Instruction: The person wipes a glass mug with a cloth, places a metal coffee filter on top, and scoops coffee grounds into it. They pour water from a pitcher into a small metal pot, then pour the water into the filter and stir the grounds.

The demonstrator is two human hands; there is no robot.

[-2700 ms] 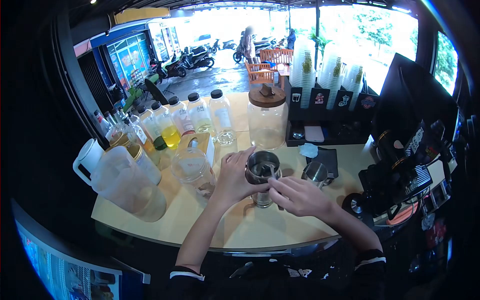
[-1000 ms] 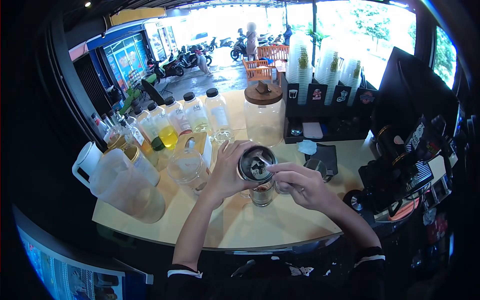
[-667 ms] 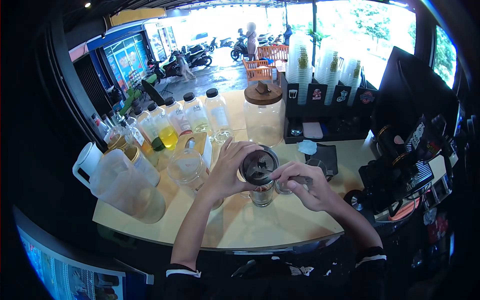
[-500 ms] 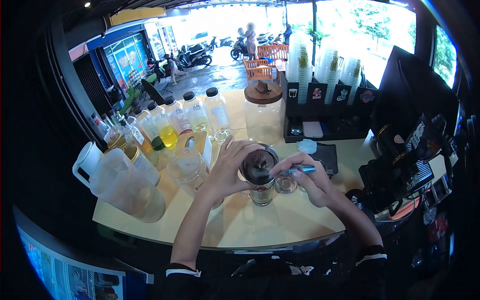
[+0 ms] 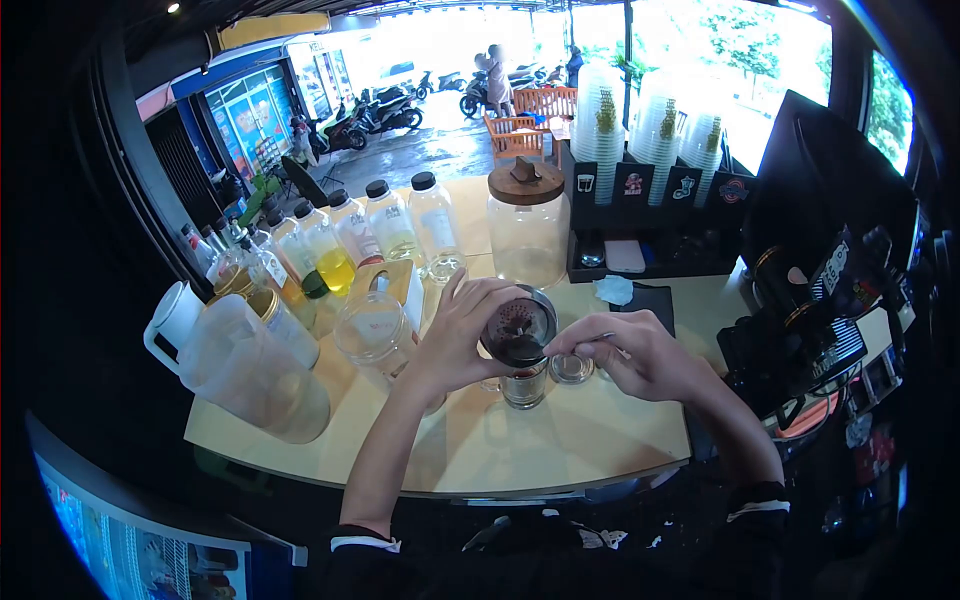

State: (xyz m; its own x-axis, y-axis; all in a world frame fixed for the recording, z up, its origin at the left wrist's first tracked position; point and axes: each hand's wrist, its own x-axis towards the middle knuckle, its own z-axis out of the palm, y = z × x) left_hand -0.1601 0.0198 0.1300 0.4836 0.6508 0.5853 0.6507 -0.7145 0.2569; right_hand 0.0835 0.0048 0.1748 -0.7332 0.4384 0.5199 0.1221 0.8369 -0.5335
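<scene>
My left hand (image 5: 458,335) is wrapped round a dark strainer cup (image 5: 518,318), tilted so that its inside and small holes face me. Directly beneath, and overlapped by it in this view, stands a glass mug (image 5: 524,390) with dark reddish liquid. From the right, my right hand (image 5: 645,355) pinches the thin handle of a metal spoon (image 5: 604,337). The spoon's far end is at the cup's lower rim, and its bowl is hard to make out. A small round glass dish (image 5: 572,368) lies just below my right fingers.
Left of my forearm stand a clear plastic jug (image 5: 382,325) and a large frosted pitcher (image 5: 262,375). Several black-capped bottles (image 5: 390,225) line the back. A wood-lidded jar (image 5: 528,235), a black cup rack (image 5: 660,240) and a crumpled blue cloth (image 5: 614,291) are beyond my hands.
My right hand has turned and shifted slightly right, with the spoon's handle now mostly behind its fingers. My left hand and the strainer cup stay nearly where they were.
</scene>
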